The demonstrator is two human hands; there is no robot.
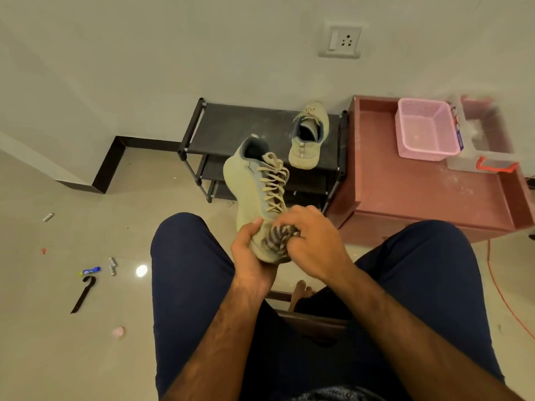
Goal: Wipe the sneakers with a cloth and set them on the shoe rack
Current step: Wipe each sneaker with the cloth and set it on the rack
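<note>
A pale green sneaker [250, 180] with tan laces is held in the air between my knees, heel pointing away from me. My left hand [252, 253] grips its toe from the left and below. My right hand [312, 241] holds a striped cloth [279, 237] bunched against the toe. The other sneaker [308, 140] stands on the top shelf of the black shoe rack [231, 125], toward its right end, heel toward me.
A dark red low table [419, 192] stands right of the rack, carrying a pink basket [425, 131] and a clear box. Small items and a black strap [84, 293] lie on the floor at left. An orange cord [498, 287] runs along the floor at right.
</note>
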